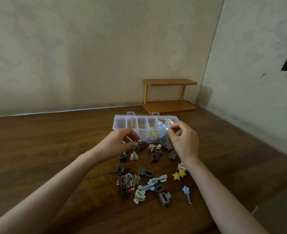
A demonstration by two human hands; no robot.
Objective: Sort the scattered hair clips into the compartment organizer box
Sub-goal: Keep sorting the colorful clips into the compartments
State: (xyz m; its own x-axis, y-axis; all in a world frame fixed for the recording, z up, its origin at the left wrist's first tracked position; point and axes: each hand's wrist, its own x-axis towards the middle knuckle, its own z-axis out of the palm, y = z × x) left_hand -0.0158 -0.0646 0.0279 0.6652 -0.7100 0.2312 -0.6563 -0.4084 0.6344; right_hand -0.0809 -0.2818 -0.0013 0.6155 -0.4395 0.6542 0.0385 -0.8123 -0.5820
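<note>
Nearest you on the desk [55, 157] lie a mauve claw clip [164, 199], a cream claw clip [139, 194] and a star clip [186, 193], blue on a metal bar. Just past them, silver bar clips [157, 180] lie crossed among brown square clips [122, 157], and two yellow stars [179, 174] touch each other beside your right wrist. Farther on, brown flowers [171, 155] and cream flowers [154, 147] crowd together right against the near wall of the box [116, 123].

Your left grip [120, 142] is curled, thumb and fingertips meeting at the left edge of the flower pile; you cannot tell whether they pinch a clip or only touch one. Your right grip [185, 142] is raised over the right half of the box and pinches a blue clip [163, 130] between thumb and forefinger, the clip blurred and hanging above the compartments.

The box lies open and clear. Yellow clips [132, 123] sit in its back row left of middle, with blue and pastel ones further right. Behind it a wooden shelf [169, 107] stands against the wall
</note>
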